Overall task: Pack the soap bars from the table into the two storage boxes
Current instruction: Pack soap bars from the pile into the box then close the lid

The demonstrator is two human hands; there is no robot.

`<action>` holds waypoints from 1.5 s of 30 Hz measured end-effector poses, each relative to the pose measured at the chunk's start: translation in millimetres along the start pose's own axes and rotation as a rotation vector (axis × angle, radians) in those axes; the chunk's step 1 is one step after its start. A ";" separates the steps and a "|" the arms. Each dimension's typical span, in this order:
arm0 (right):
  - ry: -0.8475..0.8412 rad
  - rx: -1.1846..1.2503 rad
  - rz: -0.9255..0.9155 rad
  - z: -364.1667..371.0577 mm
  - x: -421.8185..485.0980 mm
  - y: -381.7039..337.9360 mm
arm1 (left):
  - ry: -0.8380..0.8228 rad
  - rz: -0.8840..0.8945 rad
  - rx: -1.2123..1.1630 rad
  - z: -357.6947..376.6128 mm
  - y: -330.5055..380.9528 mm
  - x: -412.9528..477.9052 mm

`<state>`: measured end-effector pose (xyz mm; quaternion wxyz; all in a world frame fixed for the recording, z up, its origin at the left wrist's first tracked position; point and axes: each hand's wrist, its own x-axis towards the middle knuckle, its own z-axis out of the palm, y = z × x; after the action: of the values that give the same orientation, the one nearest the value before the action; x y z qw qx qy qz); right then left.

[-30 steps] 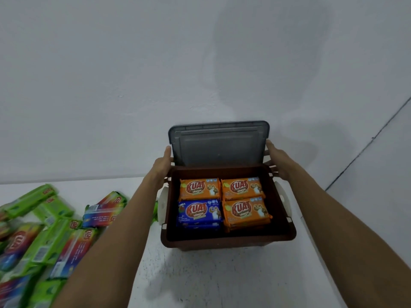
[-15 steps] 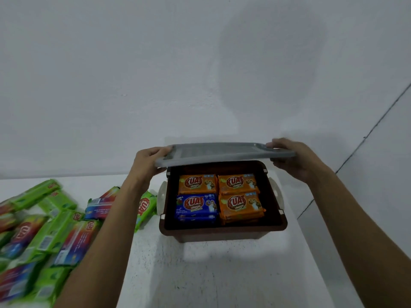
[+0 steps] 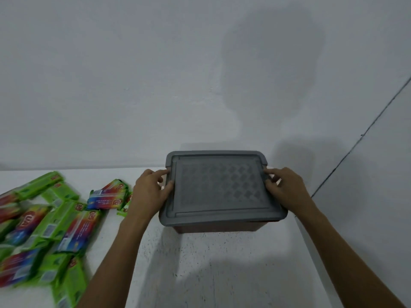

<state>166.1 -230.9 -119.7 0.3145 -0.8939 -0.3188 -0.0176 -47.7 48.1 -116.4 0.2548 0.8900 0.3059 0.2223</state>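
A brown storage box [image 3: 220, 227] stands on the white table [image 3: 222, 274] against the wall, covered by its grey patterned lid [image 3: 219, 187]. My left hand [image 3: 149, 193] holds the lid's left edge, thumb on top and fingers curled at the rim. My right hand [image 3: 285, 188] holds the right edge the same way. The soap bars inside are hidden by the lid. Several wrapped soap bars [image 3: 44, 225], green and multicoloured, lie in a loose heap on the table to the left.
The wall rises directly behind the box. The table's right edge [image 3: 311, 252] runs just right of the box, with floor beyond. One multicoloured bar [image 3: 106, 197] lies close to my left wrist. Only one box is in view.
The lid went from standing upright behind the open box to lying flat on top of it. Both hands came down with it and now hold its side edges.
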 end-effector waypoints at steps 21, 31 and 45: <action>-0.127 0.529 0.422 15.4 -17.3 6.6 | 0.008 -0.293 -0.165 16.9 -6.5 -14.4; 0.032 0.263 0.268 23.4 -24.0 -3.4 | 0.144 -0.170 0.069 23.0 3.9 -20.0; -0.031 0.065 0.297 31.8 -34.2 -23.6 | 0.019 -0.204 -0.204 36.5 16.8 -51.4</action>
<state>119.8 -217.6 -140.1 0.3376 -0.9207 -0.1883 0.0535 -57.0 -8.8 -147.0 0.3621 0.8216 0.3732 0.2337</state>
